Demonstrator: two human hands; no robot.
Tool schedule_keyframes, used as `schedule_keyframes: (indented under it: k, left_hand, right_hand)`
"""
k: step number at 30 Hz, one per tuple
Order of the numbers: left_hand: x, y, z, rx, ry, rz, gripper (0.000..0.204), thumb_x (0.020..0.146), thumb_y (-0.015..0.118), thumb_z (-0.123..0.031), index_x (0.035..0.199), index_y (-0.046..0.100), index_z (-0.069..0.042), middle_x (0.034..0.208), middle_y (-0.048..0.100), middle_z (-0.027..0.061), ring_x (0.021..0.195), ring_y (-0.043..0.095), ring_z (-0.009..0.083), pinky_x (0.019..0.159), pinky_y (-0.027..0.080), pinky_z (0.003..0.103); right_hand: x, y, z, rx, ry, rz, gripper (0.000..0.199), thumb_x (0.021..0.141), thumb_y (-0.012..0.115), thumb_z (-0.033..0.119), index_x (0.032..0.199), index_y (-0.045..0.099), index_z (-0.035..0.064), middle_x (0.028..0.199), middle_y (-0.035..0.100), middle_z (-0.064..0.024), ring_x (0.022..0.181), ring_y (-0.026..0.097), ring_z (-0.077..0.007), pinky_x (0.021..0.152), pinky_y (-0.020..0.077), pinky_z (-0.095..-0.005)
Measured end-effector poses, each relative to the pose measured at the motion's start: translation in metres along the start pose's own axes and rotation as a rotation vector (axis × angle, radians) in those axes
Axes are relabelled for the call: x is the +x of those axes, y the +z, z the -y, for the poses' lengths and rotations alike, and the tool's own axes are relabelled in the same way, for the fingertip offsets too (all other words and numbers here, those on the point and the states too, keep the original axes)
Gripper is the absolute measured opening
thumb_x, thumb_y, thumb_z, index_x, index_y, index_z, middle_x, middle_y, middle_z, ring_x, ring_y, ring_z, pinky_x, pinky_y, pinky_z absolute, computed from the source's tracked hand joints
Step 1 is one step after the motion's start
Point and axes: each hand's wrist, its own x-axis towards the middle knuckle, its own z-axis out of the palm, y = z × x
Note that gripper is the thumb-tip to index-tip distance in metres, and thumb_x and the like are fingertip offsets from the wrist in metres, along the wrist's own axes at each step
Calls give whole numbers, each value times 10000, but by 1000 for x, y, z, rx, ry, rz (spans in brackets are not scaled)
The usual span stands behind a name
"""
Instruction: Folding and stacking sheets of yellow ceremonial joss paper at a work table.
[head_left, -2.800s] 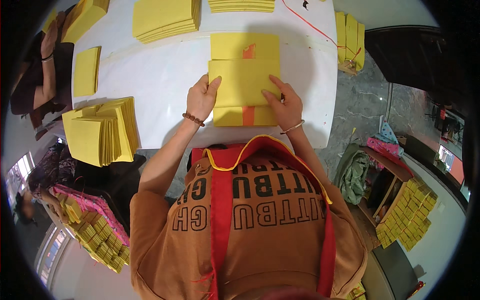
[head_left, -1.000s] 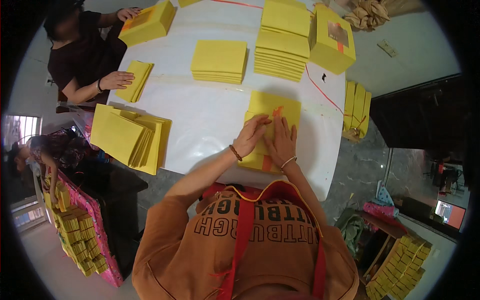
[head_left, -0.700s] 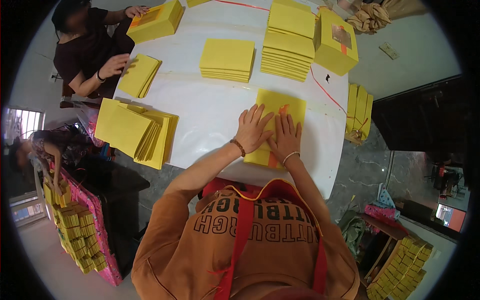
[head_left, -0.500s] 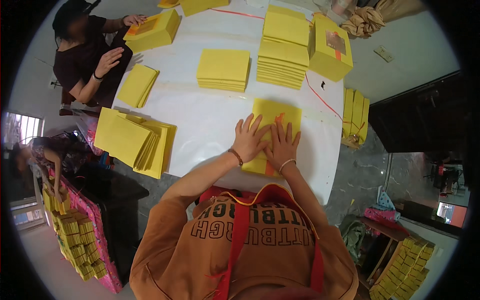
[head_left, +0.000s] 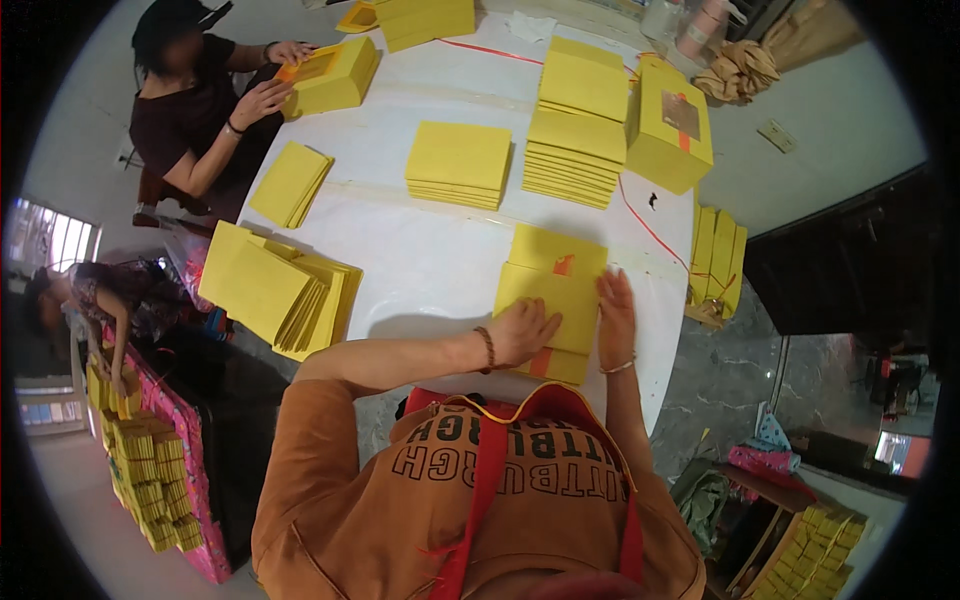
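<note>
A yellow paper packet (head_left: 560, 293) with an orange mark near its far end and an orange strip near its close end lies on the table before me. My left hand (head_left: 522, 332) rests on its left part, fingers curled in and closed against the paper. Along the packet's right edge stands my right hand (head_left: 616, 308), fingers stretched out, the palm side turned toward the edge. Whether the right fingers touch the paper is hard to tell. Beneath my left hand, part of the packet is hidden.
Beyond are a short yellow stack (head_left: 458, 165), a taller stack (head_left: 575, 130) and a yellow box (head_left: 668, 125) with a window. Loose yellow folders (head_left: 270, 285) lie at left. A co-worker (head_left: 195, 110) handles another box (head_left: 335, 78). Another person (head_left: 100, 310) stands by piled bundles (head_left: 150, 480).
My left hand has drawn back toward me and its fingers have curled. My right hand has moved off the packet's top to its right edge. The co-worker's near hand has reached the box.
</note>
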Motion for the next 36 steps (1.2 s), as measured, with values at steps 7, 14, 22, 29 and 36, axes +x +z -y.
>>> schedule_keyframes:
  k: [7, 14, 22, 29, 36]
  left_hand:
    - [31, -23, 33, -314, -65, 257, 352, 744, 526, -168, 1083, 571, -82, 785, 597, 94, 737, 577, 257, 615, 451, 345]
    - [31, -106, 196, -232, -378, -174, 505, 691, 572, -24, 1181, 549, -143, 1054, 606, 82, 921, 557, 271, 787, 427, 374]
    - [-5, 16, 249, 139, -389, -20, 560, 715, 599, -87, 1235, 478, -259, 1197, 523, -4, 1044, 485, 189, 875, 340, 400]
    - [-1, 11, 242, 124, -477, -80, 538, 738, 594, -99, 1240, 465, -243, 1185, 512, -5, 1055, 476, 187, 854, 340, 391]
    - [-9, 23, 237, 25, -515, 277, 656, 724, 569, -59, 1322, 364, -233, 1333, 387, 40, 1153, 402, 251, 935, 319, 435]
  right_hand:
    - [-6, -76, -33, -58, 14, -371, 376, 862, 544, 93, 1222, 459, 29, 1095, 548, -78, 1006, 526, -170, 845, 445, -293]
    - [-6, -74, -31, -99, 36, -358, 309, 870, 525, 62, 1175, 496, 19, 1030, 567, -76, 963, 542, -164, 838, 464, -300]
    - [-7, -76, -32, -73, 17, -337, 289, 873, 521, 57, 1158, 502, 14, 1007, 576, -72, 945, 554, -165, 831, 473, -291]
    - [-13, -74, -26, -113, 13, -363, 277, 876, 503, 29, 1152, 502, 11, 1004, 577, -73, 948, 556, -169, 845, 476, -304]
    - [-12, -73, -31, -89, 17, -359, 275, 879, 505, 38, 1153, 502, 8, 998, 579, -72, 953, 555, -169, 848, 474, -309]
